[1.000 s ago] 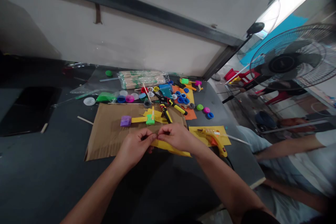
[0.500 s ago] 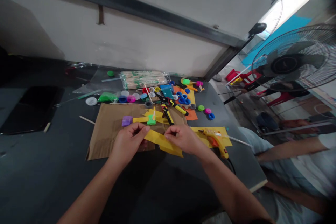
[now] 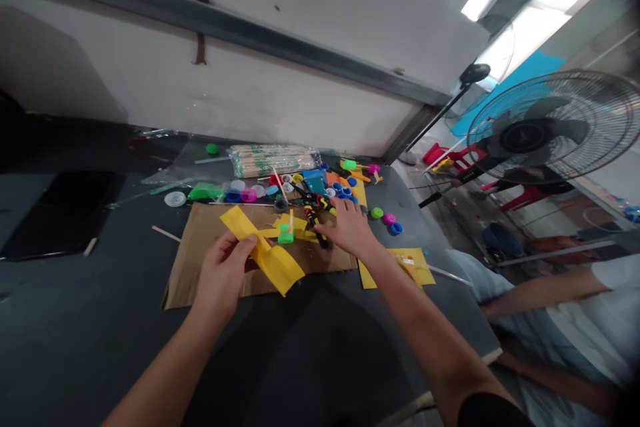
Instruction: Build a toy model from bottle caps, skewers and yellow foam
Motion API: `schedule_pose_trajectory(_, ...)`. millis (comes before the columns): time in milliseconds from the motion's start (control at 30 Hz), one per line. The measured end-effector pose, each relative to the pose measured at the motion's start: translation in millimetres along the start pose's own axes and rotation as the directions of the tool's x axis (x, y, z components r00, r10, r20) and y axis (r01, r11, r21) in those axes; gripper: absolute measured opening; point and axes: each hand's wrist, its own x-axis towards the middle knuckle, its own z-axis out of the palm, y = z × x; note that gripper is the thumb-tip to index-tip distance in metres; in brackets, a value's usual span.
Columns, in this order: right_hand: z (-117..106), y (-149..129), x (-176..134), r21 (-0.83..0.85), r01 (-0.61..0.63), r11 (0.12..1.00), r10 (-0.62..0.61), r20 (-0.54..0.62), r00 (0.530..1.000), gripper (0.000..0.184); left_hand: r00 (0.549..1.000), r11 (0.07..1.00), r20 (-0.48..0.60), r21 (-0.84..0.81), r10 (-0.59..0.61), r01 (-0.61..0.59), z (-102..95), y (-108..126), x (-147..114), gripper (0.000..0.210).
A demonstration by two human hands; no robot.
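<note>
My left hand [image 3: 225,270] pinches a strip of yellow paper or felt [image 3: 281,268] between thumb and fingers, tilted above the cardboard sheet [image 3: 187,257]. With fingers apart, my right hand [image 3: 350,230] is over the black-and-yellow handles of a pair of pliers [image 3: 310,213]. Whether it touches them I cannot tell. A green bottle cap [image 3: 285,234] with a small wooden stick upright beside it rests on the cardboard between my hands. Behind my right forearm lies a yellow glue gun [image 3: 410,265], partly hidden, on another yellow sheet [image 3: 370,275].
Behind the cardboard are many coloured bottle caps [image 3: 249,195] and a plastic-wrapped bundle of sticks [image 3: 273,159]. A black phone-like slab [image 3: 60,213] lies at left. To the right stand a fan [image 3: 525,137] and a person in light clothing [image 3: 560,313].
My right hand has let go of the yellow strip and moved up to the pliers. The strip, now in my left hand alone, has swung to a steeper slant.
</note>
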Motion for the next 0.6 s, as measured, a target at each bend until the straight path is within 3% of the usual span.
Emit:
schedule_pose_trajectory(100,5,3,12,-0.109,-0.017,0.994,0.033,0.149,0.988,0.084,1.0,1.0,-0.022,-0.009,-0.012,0.012,-2.8,0,3,0.033)
schedule_pose_trajectory(233,6,-8,12,-0.191,0.026,0.981,0.01,0.186,0.982,0.098,0.999,0.999,0.012,0.026,-0.046,0.046,-0.1,-3,3,0.037)
schedule_pose_trajectory(333,2,-13,16,-0.167,-0.024,0.986,0.056,0.188,0.981,0.104,0.998,0.998,0.022,0.041,-0.056,0.055,0.8,-2,2,0.038)
schedule_pose_trajectory(433,-7,-2,21,-0.005,-0.097,0.995,0.096,0.189,0.977,0.099,0.999,0.998,-0.002,0.041,-0.053,0.053,-0.2,-2,3,0.039)
schedule_pose_trajectory(500,-17,11,20,0.19,-0.134,0.973,0.09,0.223,0.971,0.09,0.999,0.998,-0.018,0.042,-0.047,0.047,-1.4,-3,3,0.039)
schedule_pose_trajectory(567,-29,24,12,0.469,-0.226,0.854,0.079,0.313,0.947,0.079,0.999,0.998,-0.021,0.054,-0.031,0.032,-2.5,-6,4,0.041)
schedule_pose_trajectory(600,-35,29,4,0.623,-0.287,0.727,0.055,0.364,0.93,0.073,1.0,0.998,-0.015,0.064,-0.024,0.025,-2.9,-7,4,0.042)
